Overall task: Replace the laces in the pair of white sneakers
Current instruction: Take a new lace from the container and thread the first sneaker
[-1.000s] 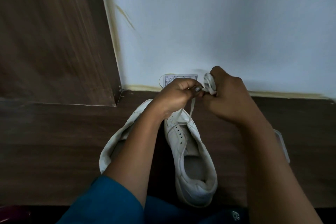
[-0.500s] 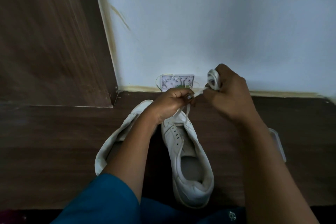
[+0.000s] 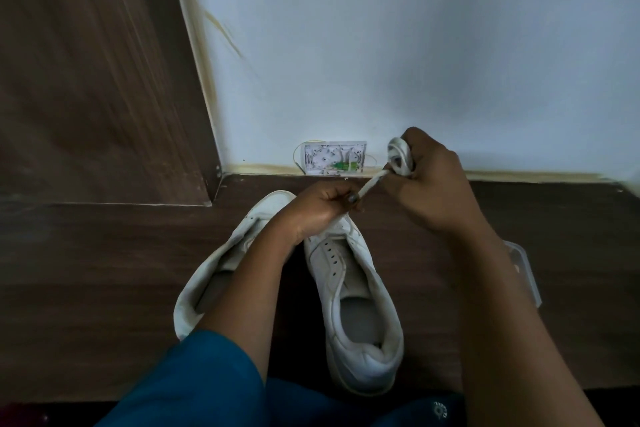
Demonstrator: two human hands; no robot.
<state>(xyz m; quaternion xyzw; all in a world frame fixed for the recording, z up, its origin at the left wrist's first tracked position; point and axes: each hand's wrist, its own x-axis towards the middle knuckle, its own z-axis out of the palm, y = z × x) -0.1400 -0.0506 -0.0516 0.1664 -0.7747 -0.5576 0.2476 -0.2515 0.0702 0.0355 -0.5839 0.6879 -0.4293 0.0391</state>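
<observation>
Status: right hand (image 3: 433, 191) gripping coiled white flat shoelace (image 3: 398, 158), fingers curling round it; left hand (image 3: 325, 204) pinching free strand above toe of white leather sneaker (image 3: 356, 305) lying at 6 o'clock on dark wooden floor (image 3: 86, 253). Since a second ago, hands drawing apart, right hand shifting toward 2 o'clock, strand lengthening and tautening: judging lace being unwound for threading, visible eyelets showing no lace. Second white sneaker (image 3: 221, 263) lying at 9 o'clock of first, left forearm covering much of it. Lace tip hiding inside left fingers; clear plastic item (image 3: 523, 270) at 3 o'clock cut off by right forearm, unidentifiable.

Wall box (image 3: 334, 159): pale printed face with a green part; its marks are too blurred to read.
Garment emblem (image 3: 439, 410): small pale round mark, no legible letters.
White sneakers (image 3: 346, 274): no readable brand or text.
</observation>
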